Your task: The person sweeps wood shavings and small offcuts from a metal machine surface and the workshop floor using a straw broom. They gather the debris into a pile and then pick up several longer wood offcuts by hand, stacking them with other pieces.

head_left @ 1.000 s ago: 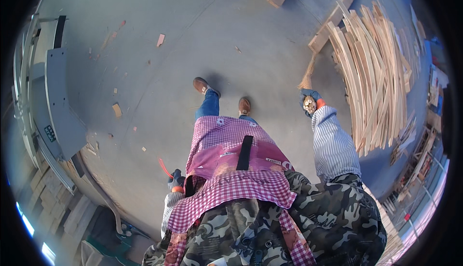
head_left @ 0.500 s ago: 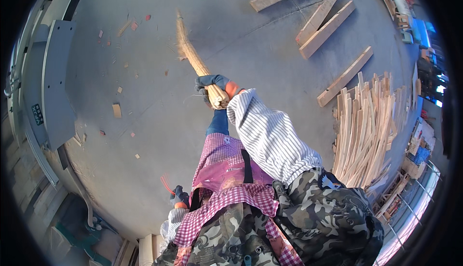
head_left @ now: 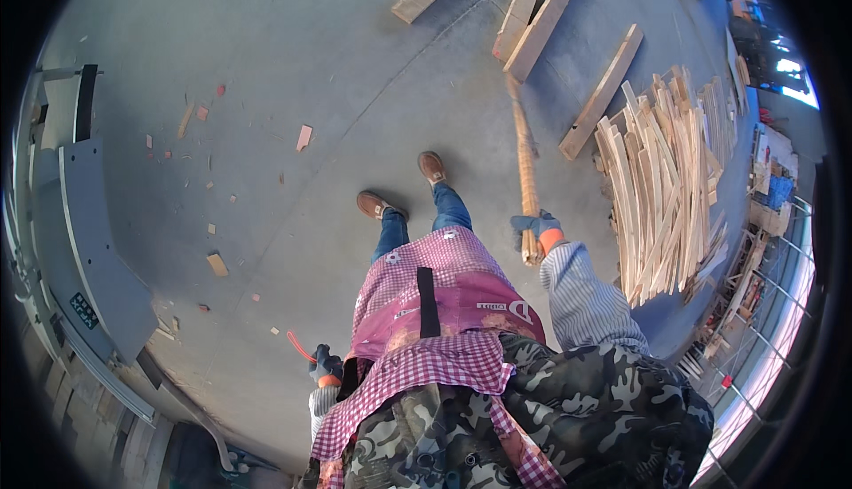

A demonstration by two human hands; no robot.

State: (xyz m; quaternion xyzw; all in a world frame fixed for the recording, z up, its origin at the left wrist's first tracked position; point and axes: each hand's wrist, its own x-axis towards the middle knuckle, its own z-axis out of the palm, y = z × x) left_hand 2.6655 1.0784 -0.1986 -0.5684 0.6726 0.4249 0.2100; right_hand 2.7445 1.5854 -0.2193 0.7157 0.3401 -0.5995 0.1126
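Observation:
My right hand, in a dark glove with an orange cuff, is closed round the thick tied end of a straw broom. The broom points away from me, its thin bristle end over the floor near the far boards. Low at my left side, my left hand, in the same kind of glove, is closed on a thin red strap that sticks out beyond the fingers. What else that hand may hold is hidden.
A big heap of thin wood strips lies to the right. Beyond it are several thick boards. Small wood scraps dot the grey concrete floor at left. A grey metal machine stands along the left edge.
My right hand has swung the broom from in front of me over to the right. The view has shifted, and both my shoes now show. The left hand still grips the red strap.

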